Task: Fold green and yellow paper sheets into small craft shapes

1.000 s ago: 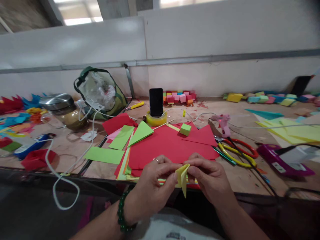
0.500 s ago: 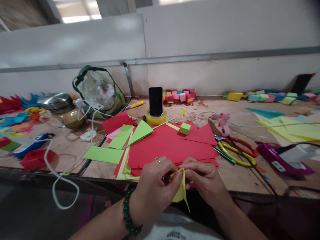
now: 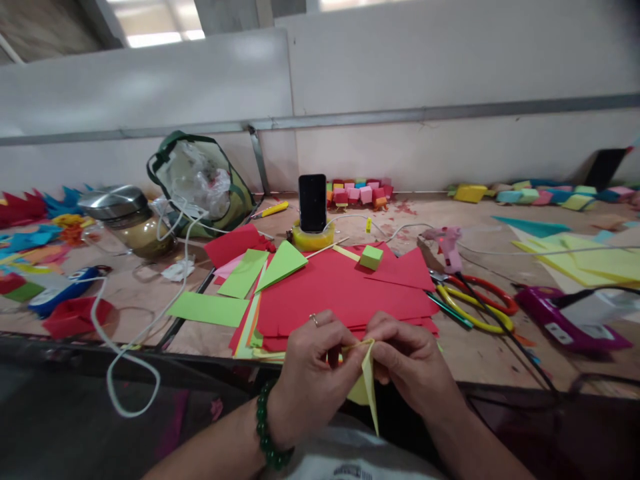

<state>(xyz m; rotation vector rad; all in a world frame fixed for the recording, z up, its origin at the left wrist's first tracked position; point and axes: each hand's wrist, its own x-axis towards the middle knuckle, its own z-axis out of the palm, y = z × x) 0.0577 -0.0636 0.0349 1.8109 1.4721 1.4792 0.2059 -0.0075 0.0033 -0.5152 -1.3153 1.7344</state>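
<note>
A folded piece of yellow paper [image 3: 369, 381] hangs between my hands at the table's front edge, with a narrow pointed flap hanging down. My left hand [image 3: 320, 373] pinches it from the left, thumb and fingers closed near the top fold. From the right, my right hand [image 3: 413, 363] pinches the same top edge, its fingertips close to the left thumb. Part of the paper is hidden behind the fingers. Just beyond the hands lies a stack of red paper [image 3: 320, 287], with a small green paper cube [image 3: 371, 257] on it.
Green paper strips [image 3: 207, 309] lie left of the stack. To the right are yellow-handled scissors [image 3: 475, 313], a pink glue gun [image 3: 447, 247] and a purple power strip [image 3: 565, 320]. A phone [image 3: 313, 202] stands behind. A white cable [image 3: 107, 353] loops over the front edge at left.
The yellow paper has turned slightly, so its flap looks narrower and hangs a little lower. My left hand and wrist have shifted slightly right. Both hands still pinch the paper.
</note>
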